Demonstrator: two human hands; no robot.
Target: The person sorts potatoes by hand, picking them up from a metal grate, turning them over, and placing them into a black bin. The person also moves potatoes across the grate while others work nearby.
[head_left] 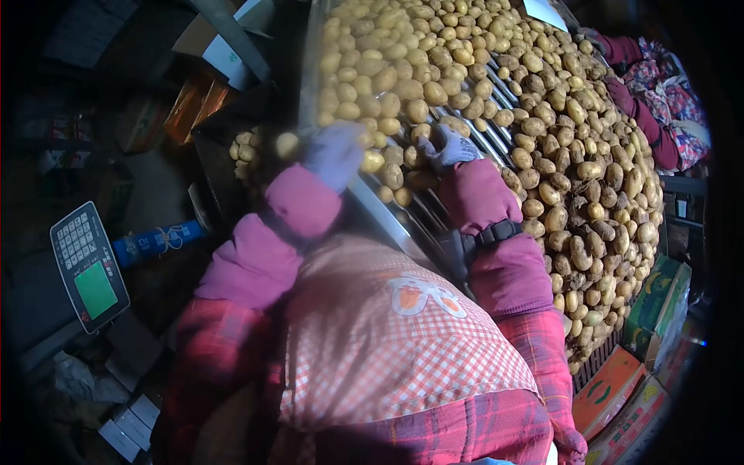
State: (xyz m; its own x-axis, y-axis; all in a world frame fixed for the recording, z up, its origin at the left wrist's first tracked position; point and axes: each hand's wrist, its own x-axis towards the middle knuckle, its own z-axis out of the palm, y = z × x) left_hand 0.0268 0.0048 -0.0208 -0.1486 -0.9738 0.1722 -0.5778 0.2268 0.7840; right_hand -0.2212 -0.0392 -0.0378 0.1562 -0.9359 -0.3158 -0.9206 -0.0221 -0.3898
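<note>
Many potatoes [573, 163] cover a sorting table with metal rollers [492, 139]. My left hand [335, 155], in a pale glove, is smeared by motion over the metal edge at the table's left; its fingers cannot be made out. A blurred potato [287, 144] shows just left of it, apparently in the air. My right hand [451, 147], in a grey-white glove, rests over the rollers among potatoes, with thumb and fingers apart and a potato [419, 133] close beside the fingertips.
Some potatoes [245, 147] lie in a dark container at the left. Beyond it stand a scale display [91, 267], a blue roll [159, 242] and cartons [194, 108]. At the right are a co-worker's sleeves [655, 136] and stacked boxes [608, 391].
</note>
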